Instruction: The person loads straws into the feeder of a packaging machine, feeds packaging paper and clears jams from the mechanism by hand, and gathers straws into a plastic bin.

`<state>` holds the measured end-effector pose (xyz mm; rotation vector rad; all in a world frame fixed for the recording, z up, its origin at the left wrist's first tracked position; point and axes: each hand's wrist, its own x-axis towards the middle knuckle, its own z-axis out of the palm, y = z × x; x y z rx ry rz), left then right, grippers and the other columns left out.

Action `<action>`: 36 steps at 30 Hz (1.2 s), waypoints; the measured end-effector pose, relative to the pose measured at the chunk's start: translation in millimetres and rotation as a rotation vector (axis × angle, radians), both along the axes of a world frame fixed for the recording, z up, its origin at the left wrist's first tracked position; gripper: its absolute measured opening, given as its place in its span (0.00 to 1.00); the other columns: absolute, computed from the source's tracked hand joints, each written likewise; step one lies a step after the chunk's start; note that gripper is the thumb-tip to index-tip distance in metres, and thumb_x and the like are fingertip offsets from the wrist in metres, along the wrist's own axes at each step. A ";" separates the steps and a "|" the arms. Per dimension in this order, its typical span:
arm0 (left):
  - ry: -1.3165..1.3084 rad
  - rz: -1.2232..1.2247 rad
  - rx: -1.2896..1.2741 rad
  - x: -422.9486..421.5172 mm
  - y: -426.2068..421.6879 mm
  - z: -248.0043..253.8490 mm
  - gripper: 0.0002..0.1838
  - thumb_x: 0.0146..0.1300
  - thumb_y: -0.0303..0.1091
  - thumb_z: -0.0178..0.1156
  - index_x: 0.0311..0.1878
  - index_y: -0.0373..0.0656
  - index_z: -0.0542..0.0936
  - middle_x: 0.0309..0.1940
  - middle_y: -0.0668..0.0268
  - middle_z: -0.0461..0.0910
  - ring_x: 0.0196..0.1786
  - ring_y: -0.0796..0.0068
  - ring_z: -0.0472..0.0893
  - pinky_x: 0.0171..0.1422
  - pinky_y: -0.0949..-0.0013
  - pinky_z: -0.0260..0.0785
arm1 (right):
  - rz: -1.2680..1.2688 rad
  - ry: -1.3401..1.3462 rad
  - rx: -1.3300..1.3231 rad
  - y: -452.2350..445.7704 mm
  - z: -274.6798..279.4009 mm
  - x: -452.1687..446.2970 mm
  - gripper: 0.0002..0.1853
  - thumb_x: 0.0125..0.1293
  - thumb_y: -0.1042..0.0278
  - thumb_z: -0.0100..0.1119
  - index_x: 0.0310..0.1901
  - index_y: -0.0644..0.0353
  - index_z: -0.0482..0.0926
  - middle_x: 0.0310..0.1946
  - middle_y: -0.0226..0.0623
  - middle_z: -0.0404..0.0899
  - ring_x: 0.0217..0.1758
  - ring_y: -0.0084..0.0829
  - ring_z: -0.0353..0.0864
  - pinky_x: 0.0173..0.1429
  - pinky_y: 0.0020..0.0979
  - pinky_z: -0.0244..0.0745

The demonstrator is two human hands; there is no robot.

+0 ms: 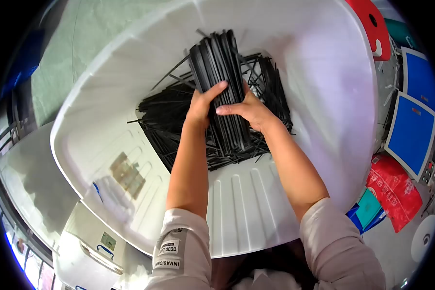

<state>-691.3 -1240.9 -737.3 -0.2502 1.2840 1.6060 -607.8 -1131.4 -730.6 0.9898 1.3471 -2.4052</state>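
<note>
A thick bundle of black strips is clasped between both my hands, standing lengthwise away from me over the white bin. My left hand grips its left side, thumb lying across the front. On the right side my right hand wraps the bundle, its thumb also across the front and its other fingers mostly hidden behind. Beneath and around the bundle, many loose black strips lie crisscrossed on the bin's floor. Some strip ends stick out unevenly at the bundle's top.
Blue panels with pale frames stand at the right, near a red plastic bag and a teal and blue box. A red object touches the bin's upper right rim. White containers stand at lower left.
</note>
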 end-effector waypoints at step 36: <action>-0.221 0.220 -0.244 131.1 -97.9 55.9 0.25 0.42 0.25 0.62 0.47 0.37 0.67 0.36 0.60 0.74 0.40 0.67 0.74 0.44 0.65 0.69 | 0.272 -0.187 -0.251 -71.8 45.9 93.9 0.34 0.38 0.76 0.67 0.51 0.59 0.65 0.40 0.37 0.74 0.46 0.32 0.72 0.52 0.31 0.66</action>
